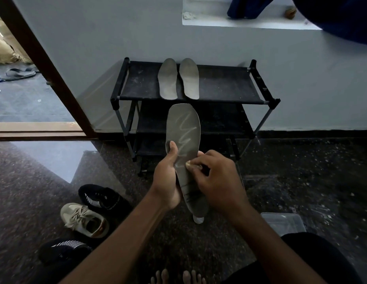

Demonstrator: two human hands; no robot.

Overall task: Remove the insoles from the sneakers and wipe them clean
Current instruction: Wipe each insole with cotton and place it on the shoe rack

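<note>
My left hand [167,177] grips a grey insole [183,124] by its left edge, thumb on its face, toe end pointing up. A pale zigzag streak runs down the insole. My right hand [217,181] pinches a small pale wipe [188,165] against the insole's middle. Two more grey insoles [168,78] [189,77] lie side by side on the top shelf of the black shoe rack [219,87]. On the floor at the lower left sit a beige sneaker [84,220] and two black sneakers with white stripes [102,198] [63,250].
A clear plastic box [285,223] stands on the dark speckled floor at my right. A small white object [198,219] shows below the insole's heel. An open doorway with a brown frame [45,64] is at the left, sandals [20,73] beyond it. My bare toes [176,276] show at the bottom edge.
</note>
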